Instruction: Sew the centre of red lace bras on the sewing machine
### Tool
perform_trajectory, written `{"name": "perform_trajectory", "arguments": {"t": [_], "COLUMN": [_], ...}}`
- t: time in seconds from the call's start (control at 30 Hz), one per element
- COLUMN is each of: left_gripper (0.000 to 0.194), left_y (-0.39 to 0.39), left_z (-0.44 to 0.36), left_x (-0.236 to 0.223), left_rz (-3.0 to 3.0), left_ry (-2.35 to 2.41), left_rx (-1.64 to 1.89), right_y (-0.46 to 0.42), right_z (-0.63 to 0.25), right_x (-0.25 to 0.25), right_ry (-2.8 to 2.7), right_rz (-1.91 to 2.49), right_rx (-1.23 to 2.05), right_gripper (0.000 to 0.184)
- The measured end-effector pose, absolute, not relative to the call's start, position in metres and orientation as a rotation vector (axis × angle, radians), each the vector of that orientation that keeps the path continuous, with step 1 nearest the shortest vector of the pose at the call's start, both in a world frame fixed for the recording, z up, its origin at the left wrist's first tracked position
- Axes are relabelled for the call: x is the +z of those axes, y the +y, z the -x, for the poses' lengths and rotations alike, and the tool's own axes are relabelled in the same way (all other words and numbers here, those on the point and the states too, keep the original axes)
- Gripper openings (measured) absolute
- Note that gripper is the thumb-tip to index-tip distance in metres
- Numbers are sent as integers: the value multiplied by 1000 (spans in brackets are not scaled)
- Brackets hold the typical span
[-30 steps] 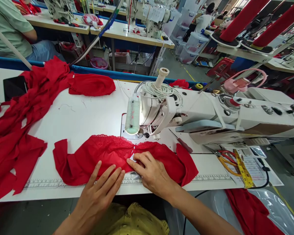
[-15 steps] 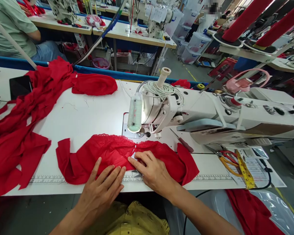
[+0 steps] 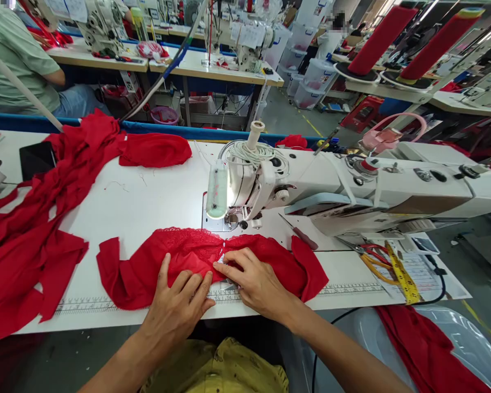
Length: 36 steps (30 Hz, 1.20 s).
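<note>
A red lace-trimmed garment piece (image 3: 143,273) lies stretched sideways on the white sewing table, with a small white tag and white marks at its middle. My left hand (image 3: 180,300) rests on its lower left part, fingers spread and bent, fingertips pressing the cloth; the thumb is apart, below the edge. My right hand (image 3: 253,278) has thumb and forefinger closed on the cloth beside the tag, the other fingers curled. Just beyond the garment is the sewing machine's needle area (image 3: 231,220), its lamp lit.
A heap of red fabric (image 3: 65,202) covers the table's left side, near a black phone (image 3: 36,159). An awl-like tool (image 3: 305,237), scissors (image 3: 376,267) and a yellow tape measure (image 3: 403,275) lie right. Red cloth (image 3: 425,344) hangs over a clear bin. A co-worker (image 3: 16,65) sits beyond.
The view has shifted slightly. My left hand's fingers have bent more, and its thumb now shows below the garment's edge. My right hand stays at the middle of the garment.
</note>
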<state>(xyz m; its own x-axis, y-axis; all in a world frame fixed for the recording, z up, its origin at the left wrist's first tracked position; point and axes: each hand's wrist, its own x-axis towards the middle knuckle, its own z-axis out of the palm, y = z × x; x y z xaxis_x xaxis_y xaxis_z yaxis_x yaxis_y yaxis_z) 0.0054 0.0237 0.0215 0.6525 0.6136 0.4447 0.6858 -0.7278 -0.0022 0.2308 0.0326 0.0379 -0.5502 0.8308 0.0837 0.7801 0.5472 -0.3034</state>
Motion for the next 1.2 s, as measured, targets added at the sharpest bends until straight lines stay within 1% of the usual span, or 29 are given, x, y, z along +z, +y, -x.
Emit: {"name": "perform_trajectory", "arguments": {"t": [0.07, 0.13, 0.27, 0.43, 0.63, 0.73, 0.8, 0.93, 1.0, 1.2], "left_gripper": [33, 33, 31, 32, 29, 29, 29, 28, 28, 31], "left_y": [24, 24, 25, 25, 27, 27, 27, 26, 26, 28], "left_z": [-7, -8, -9, -9, -12, -13, -12, -11, -11, -12], "left_x": [21, 21, 20, 18, 13, 11, 10, 8, 8, 8], "left_rz": [2684, 2676, 2670, 2657, 2685, 2738, 2760, 2777, 2778, 2782], "left_ry": [-1065, -1062, -1065, -1059, -1047, -1045, -1094, -1148, -1158, -1162], "left_rx": [-640, -650, -683, -727, -832, -828, -793, -795, -827, -845], "right_y": [33, 32, 23, 14, 20, 21, 18, 9, 5, 3], "right_z": [-235, -238, -243, -244, -236, -237, -243, -258, -264, -276], "right_x": [40, 40, 39, 40, 36, 31, 28, 27, 27, 31], "right_ry": [-2512, -2451, -2410, -2420, -2504, -2542, -2562, -2634, -2651, -2633], "right_rz": [1334, 1321, 1308, 1290, 1130, 1134, 1178, 1288, 1339, 1384], "right_rx": [383, 334, 175, 78, 44, 16, 4, 44, 59, 60], "right_gripper": [74, 71, 56, 42, 39, 35, 38, 56, 62, 65]}}
